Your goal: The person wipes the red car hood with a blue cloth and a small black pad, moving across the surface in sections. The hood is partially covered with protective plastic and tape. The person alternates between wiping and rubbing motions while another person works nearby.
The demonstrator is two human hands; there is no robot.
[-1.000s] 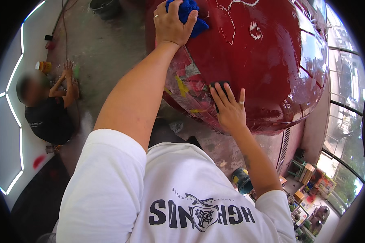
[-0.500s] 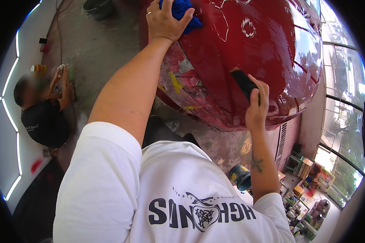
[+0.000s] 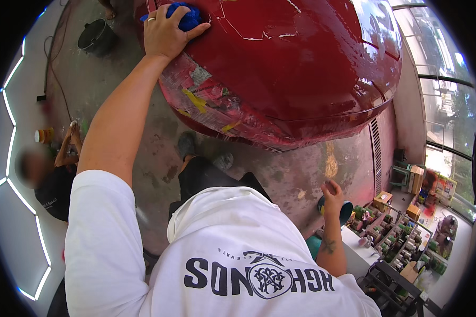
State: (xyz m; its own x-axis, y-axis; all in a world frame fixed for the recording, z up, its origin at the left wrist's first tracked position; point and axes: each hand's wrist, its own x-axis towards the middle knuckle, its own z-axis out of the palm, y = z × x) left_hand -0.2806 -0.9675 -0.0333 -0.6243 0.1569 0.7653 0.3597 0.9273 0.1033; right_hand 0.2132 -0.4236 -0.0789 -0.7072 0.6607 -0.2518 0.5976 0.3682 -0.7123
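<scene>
My left hand [image 3: 166,36], wearing a ring, presses a bunched blue cloth [image 3: 189,17] onto the glossy red car body panel [image 3: 280,68]. Its thumb is spread away from the cloth, and the fingers curl over it. My right hand [image 3: 332,196] is lowered, away from the panel, beside a dark bucket [image 3: 346,212]. Its fingers are loosely bent and apart, with nothing visible in them. The black block is out of sight. Masking paper with yellow tape [image 3: 195,101] covers the panel's near left corner. Pale, irregular outlines mark the panel's upper part.
A dark bucket [image 3: 97,38] stands on the stained floor at upper left. Another person [image 3: 55,185] crouches at left near a yellow-orange tub [image 3: 44,136]. Lower right, a white table [image 3: 358,248] stands by racks of bottles [image 3: 388,227]. A floor grate [image 3: 375,153] runs beside the wall.
My right hand has come down from the panel toward the bucket; the black block it held no longer shows. My left hand stays on the blue cloth. The view has shifted.
</scene>
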